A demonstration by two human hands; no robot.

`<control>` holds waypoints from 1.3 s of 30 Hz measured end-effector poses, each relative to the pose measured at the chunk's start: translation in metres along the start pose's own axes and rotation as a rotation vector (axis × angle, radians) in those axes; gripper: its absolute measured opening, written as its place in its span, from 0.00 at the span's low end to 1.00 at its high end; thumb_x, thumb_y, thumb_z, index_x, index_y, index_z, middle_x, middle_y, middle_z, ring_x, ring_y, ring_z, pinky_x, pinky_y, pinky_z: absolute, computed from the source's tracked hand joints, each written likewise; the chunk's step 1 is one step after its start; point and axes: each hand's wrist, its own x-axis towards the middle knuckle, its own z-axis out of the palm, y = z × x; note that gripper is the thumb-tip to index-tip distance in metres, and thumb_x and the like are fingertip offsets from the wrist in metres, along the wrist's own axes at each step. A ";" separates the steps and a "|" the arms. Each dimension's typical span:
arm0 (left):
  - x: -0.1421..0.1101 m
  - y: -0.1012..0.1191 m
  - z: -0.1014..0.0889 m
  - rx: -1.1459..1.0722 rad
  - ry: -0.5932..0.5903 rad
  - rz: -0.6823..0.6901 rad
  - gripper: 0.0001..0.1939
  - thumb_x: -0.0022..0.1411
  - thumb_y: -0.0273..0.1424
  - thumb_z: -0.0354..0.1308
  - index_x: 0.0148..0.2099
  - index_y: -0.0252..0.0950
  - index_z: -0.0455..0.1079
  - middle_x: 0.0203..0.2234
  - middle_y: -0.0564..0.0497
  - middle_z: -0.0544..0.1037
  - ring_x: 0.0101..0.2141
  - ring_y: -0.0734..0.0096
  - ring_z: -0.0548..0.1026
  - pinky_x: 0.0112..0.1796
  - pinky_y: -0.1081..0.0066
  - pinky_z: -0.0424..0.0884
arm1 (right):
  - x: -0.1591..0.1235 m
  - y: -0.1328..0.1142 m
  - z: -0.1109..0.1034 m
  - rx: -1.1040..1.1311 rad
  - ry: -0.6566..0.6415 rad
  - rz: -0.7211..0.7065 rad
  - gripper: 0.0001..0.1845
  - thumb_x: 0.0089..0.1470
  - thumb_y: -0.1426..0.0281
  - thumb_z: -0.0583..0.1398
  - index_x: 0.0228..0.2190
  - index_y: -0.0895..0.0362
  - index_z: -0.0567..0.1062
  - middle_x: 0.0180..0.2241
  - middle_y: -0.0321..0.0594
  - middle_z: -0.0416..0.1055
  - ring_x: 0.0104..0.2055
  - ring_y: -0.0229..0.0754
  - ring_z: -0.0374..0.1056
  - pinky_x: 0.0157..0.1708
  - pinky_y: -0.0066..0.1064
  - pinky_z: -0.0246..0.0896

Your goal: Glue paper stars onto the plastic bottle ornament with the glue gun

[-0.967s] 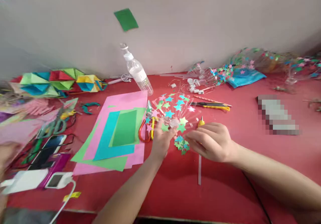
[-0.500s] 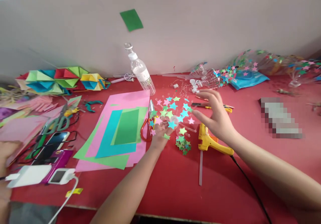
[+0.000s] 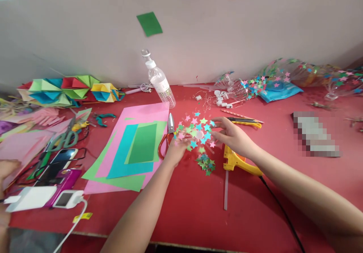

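Observation:
Between my hands is a clear plastic bottle piece [image 3: 199, 134] covered in pink, blue and green paper stars, its round opening facing me. My left hand [image 3: 178, 151] is closed around its left side, the fingertips partly hidden by the stars. On the other side, my right hand [image 3: 231, 134] has bent fingers and thumb at the starred edge, gripping it lightly. Just below lies a pile of loose green stars [image 3: 206, 163]. A yellow glue gun [image 3: 235, 161] with a glue stick in its back rests under my right wrist. Red-handled scissors [image 3: 170, 126] lie beside my left hand.
Stacked coloured paper [image 3: 116, 113] lies to the left. A clear bottle [image 3: 160, 83] stands behind. A yellow cutter [image 3: 246, 122] is at right, with more starred bottles [image 3: 252, 86] along the wall. Phones, cables and another person's hand [image 3: 8, 168] are at far left.
My right hand has moved left and a little down, from open in the air to the starred bottle piece. The piece has turned in my left hand, so its round opening now shows.

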 end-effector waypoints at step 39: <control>-0.022 0.047 -0.037 0.451 -0.141 0.012 0.10 0.57 0.36 0.55 0.28 0.37 0.62 0.16 0.59 0.68 0.13 0.79 0.65 0.17 0.78 0.58 | -0.043 -0.049 -0.014 -0.778 -0.071 -0.414 0.05 0.57 0.71 0.57 0.29 0.56 0.71 0.27 0.36 0.70 0.27 0.35 0.64 0.28 0.27 0.54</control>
